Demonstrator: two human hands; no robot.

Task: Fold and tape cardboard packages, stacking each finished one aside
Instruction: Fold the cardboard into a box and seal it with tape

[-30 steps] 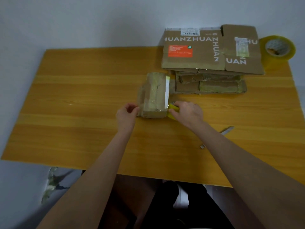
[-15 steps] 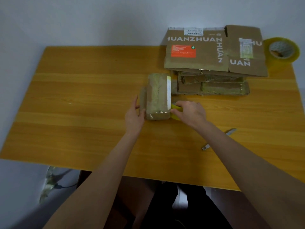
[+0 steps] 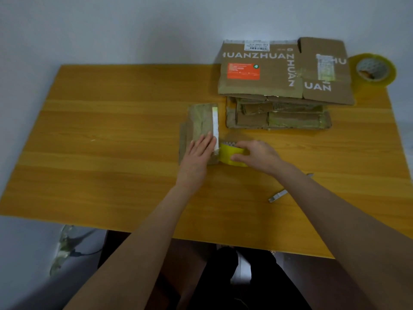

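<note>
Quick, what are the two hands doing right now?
Left hand: open, pressed flat on the folded cardboard package.
Right hand: closed around the yellow tape roll beside the package.

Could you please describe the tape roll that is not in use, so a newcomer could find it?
Look to the table's far right corner, beside the printed flattened cardboard. The spare tape roll sits there untouched, whereas the other roll is under the right hand.
</note>
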